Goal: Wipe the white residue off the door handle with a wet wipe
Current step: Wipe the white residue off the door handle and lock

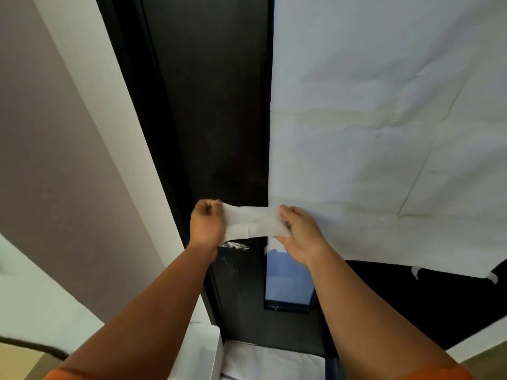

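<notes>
A white wet wipe (pixel 253 223) is stretched flat between both hands in front of a black door (pixel 214 105). My left hand (pixel 207 224) pinches its left end and my right hand (pixel 300 233) pinches its right end. Just under the wipe, white residue (pixel 234 244) smears a dark handle area of the door, with fainter specks below it. Most of the handle is hidden behind the wipe and my left hand.
A large white sheet (pixel 384 119) covers the door's glass to the right, leaving a small uncovered pane (pixel 288 281) below my right hand. A white frame and a grey wall (pixel 55 133) run along the left. White boxes (pixel 260 360) sit at the door's foot.
</notes>
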Tool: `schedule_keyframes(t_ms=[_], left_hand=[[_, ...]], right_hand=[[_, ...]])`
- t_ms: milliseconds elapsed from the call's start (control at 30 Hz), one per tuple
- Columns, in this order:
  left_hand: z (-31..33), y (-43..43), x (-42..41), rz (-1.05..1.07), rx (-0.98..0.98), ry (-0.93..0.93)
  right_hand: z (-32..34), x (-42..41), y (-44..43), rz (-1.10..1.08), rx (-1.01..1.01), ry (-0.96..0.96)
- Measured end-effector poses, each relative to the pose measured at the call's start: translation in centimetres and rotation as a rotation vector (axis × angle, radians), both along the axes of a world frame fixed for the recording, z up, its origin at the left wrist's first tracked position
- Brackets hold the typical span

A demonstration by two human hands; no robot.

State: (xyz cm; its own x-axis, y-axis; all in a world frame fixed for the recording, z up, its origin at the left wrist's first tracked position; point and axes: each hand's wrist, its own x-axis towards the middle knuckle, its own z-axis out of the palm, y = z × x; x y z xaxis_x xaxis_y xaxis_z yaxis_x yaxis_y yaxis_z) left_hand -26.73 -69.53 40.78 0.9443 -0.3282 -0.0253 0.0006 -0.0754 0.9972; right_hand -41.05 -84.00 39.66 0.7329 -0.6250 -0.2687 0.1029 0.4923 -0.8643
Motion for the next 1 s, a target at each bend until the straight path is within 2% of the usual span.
schedule_keyframes(t_ms=[100, 300, 433, 567, 667, 800, 867, 1000], left_hand=[[0.2, 0.1, 1.3, -0.065, -0.012, -0.053], [-0.2, 1.4, 4.1, -0.095, -0.039, -0.031], [-0.7, 2.0, 4.6, -0.102, -0.040, -0.032], [-0.9, 2.8, 4.7, -0.160, -0.030, -0.025], [-0.9, 3.5, 4.8, -0.212, -0.085, 0.023], [-0.4, 3.7, 4.6, -0.203, -0.144, 0.078], [0.0, 3.5, 4.1, -0.195, -0.158, 0.049], [1.2, 3.0, 2.0, -0.246, -0.033, -0.141]], right_hand=[[0.0, 1.2, 1.5, -0.022, -0.031, 0.098], [-0.2, 2.4, 3.1, -0.037, -0.129, 0.143], [-0.2, 2.3, 3.2, -0.110, -0.106, 0.119], [0.7, 1.8, 3.6, -0.070, -0.016, 0.058], [1.1, 1.3, 3.6, -0.023, 0.007, 0.019], [1.5, 0.5, 2.9, -0.114, 0.042, -0.042], [1.8, 0.3, 2.7, -0.117, 0.049, -0.064], [2.5, 1.1, 3.0, -0.076, -0.080, 0.003]])
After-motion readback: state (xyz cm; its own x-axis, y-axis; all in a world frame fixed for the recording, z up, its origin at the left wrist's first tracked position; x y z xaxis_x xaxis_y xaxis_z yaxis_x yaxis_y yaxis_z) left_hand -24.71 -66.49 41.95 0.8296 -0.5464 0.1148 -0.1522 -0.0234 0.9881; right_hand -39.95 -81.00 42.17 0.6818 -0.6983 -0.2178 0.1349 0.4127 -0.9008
